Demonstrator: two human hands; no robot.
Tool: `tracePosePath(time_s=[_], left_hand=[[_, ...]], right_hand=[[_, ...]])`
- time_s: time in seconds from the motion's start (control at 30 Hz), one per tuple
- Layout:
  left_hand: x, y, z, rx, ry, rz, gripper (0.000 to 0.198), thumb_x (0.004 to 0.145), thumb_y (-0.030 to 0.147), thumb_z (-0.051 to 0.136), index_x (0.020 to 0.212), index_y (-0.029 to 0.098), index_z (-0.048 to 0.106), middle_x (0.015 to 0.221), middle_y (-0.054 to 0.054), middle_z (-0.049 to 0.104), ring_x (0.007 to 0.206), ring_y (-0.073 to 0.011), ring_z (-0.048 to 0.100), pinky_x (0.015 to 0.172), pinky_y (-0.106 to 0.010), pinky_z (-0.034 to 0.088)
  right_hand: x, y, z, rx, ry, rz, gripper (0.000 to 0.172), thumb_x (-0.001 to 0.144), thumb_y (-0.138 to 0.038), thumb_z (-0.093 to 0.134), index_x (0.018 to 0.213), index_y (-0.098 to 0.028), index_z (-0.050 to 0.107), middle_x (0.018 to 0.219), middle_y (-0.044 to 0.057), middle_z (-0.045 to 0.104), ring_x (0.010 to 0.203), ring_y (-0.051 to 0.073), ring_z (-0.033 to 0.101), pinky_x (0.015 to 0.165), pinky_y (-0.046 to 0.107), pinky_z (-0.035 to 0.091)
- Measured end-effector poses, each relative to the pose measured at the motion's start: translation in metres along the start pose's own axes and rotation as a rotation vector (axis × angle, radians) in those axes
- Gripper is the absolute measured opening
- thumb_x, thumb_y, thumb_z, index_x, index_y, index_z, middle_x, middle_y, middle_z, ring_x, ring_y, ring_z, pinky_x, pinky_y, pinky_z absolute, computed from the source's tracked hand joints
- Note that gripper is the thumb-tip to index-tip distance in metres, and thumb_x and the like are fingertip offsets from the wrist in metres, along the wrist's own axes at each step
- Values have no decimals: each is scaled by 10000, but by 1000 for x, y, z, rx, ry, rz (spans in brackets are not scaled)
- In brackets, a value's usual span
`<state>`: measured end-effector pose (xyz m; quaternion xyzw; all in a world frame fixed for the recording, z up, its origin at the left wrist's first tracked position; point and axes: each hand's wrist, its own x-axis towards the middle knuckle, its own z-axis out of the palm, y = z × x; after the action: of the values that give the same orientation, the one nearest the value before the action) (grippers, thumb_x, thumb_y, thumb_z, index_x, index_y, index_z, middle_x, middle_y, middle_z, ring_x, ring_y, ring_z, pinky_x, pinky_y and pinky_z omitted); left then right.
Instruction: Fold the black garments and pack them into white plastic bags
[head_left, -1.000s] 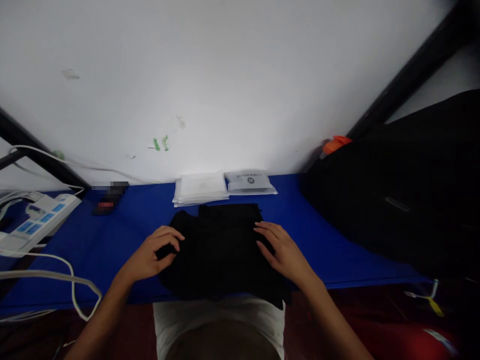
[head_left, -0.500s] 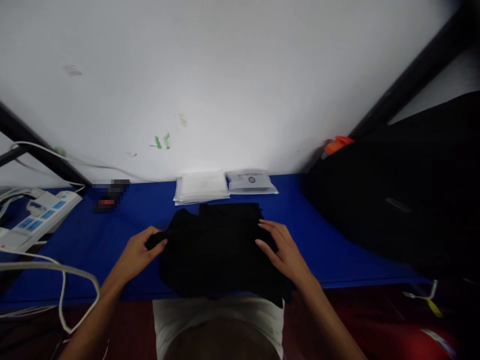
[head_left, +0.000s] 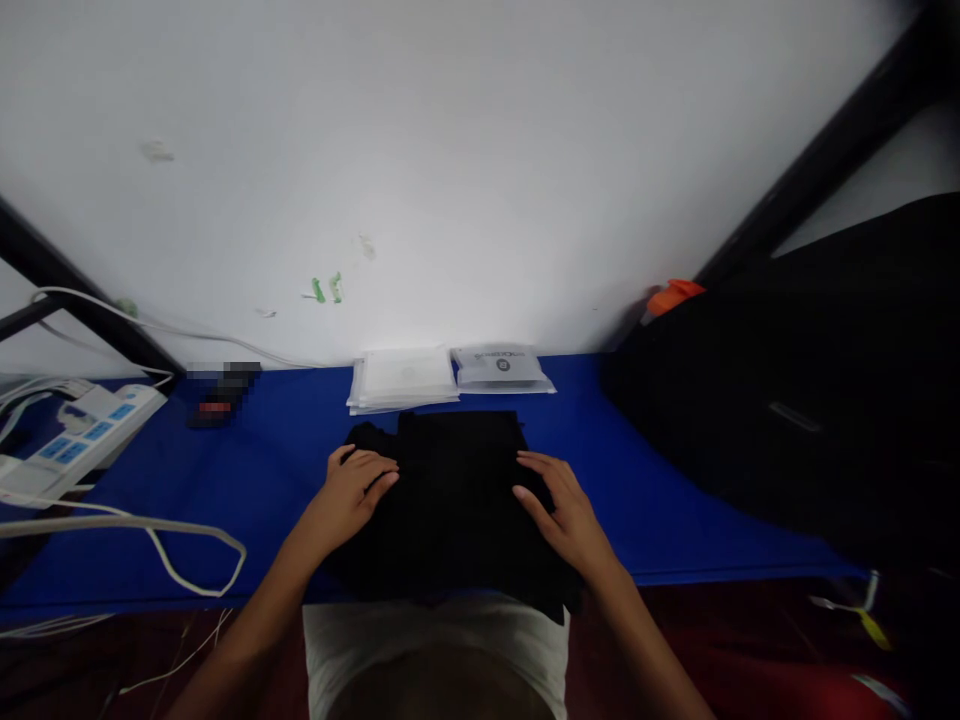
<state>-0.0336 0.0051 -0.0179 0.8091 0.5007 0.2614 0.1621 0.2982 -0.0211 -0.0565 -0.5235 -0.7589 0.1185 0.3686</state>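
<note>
The left hand (head_left: 352,495) and right hand (head_left: 559,505) are bare, with slim fingers and narrow wrists; the nails are too small to make out well. Behind each wrist the forearm is bare too, the left forearm (head_left: 262,625) and right forearm (head_left: 637,625) both slender, smooth in outline and thickening slightly away from the hands. Between the forearms, nearer the body than the hands, shows a white garment (head_left: 326,650), greyish in the dim light, plain, with soft shallow creases and fairly straight sides. Whether it is a top or a bottom cannot be told. Over its lower middle lies a dark, round-topped shape (head_left: 450,690), blurred and too unclear to name.
</note>
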Motion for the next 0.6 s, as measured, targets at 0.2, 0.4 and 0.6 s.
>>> tracePosePath(time_s=[0.2,0.4,0.6], left_hand=[[-19,-17,4,91,409,-238,398,889,522,530,1107,196,597,1151,-116,614,1128,-284,553,986,-470,444],[-31,-34,14,259,288,-401,537,782,684,565,881,167,673,1217,-166,570,1230,-378,444,1025,-546,400],[-13,-20,9,172,417,-315,286,791,487,648,750,209,599,1168,-117,605,1166,-333,493,1004,-522,413]], right_hand=[[-2,1,1,15,16,13,322,965,-419,507,1245,-258,516,1262,96,586,1191,266,530,1008,495,465],[-1,1,2,30,16,33,320,967,-439,493,1230,-260,531,1253,94,595,1181,268,538,1002,494,467],[-2,-1,1,33,31,50,314,965,-440,491,1209,-253,549,1239,98,607,1173,270,549,995,494,471]])
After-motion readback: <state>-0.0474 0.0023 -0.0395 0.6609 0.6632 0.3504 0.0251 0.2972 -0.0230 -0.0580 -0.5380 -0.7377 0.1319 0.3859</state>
